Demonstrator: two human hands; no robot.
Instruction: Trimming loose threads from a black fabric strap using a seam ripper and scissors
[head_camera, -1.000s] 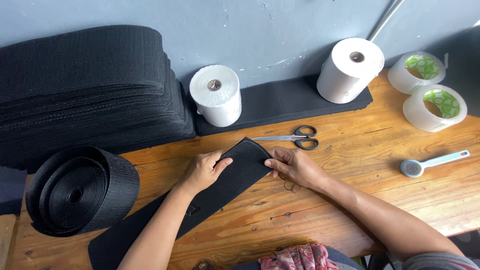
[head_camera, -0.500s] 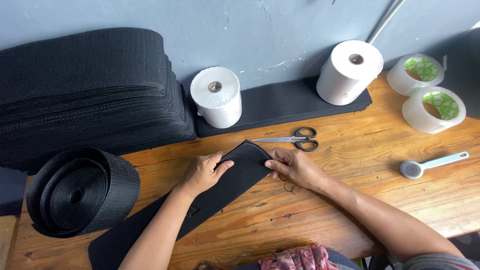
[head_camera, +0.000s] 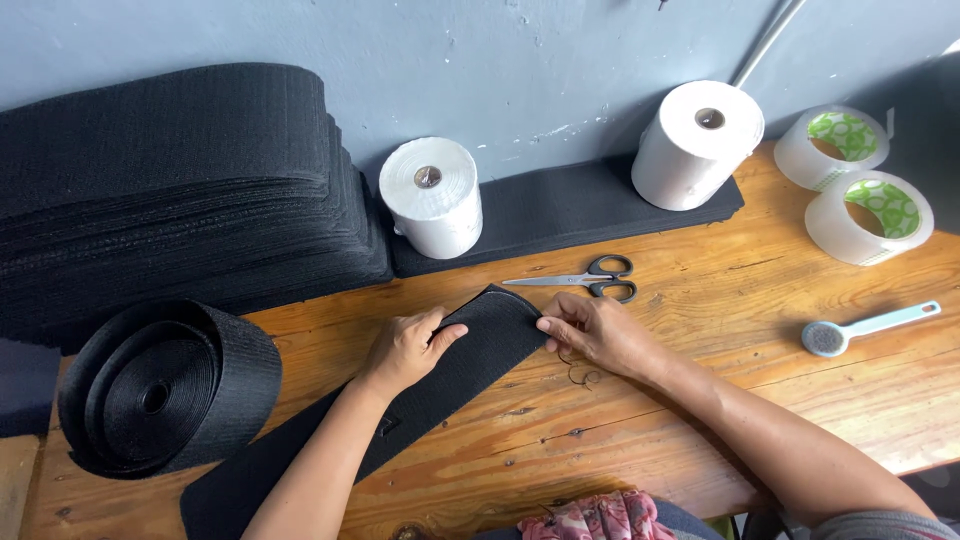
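Note:
A long black fabric strip (head_camera: 470, 360) lies diagonally on the wooden table (head_camera: 700, 400), its rounded end folded near the middle. My left hand (head_camera: 405, 348) presses flat on the strip just left of that end. My right hand (head_camera: 590, 330) pinches the strip's right edge with its fingertips. Black-handled scissors (head_camera: 590, 280) lie just behind my right hand, untouched.
A tall stack of black fabric pieces (head_camera: 180, 190) fills the back left, with a black webbing roll (head_camera: 165, 385) in front of it. Two white paper rolls (head_camera: 435, 195) (head_camera: 695, 145) stand on a black mat by the wall. Two tape rolls (head_camera: 870, 215) and a small brush (head_camera: 860, 330) lie right.

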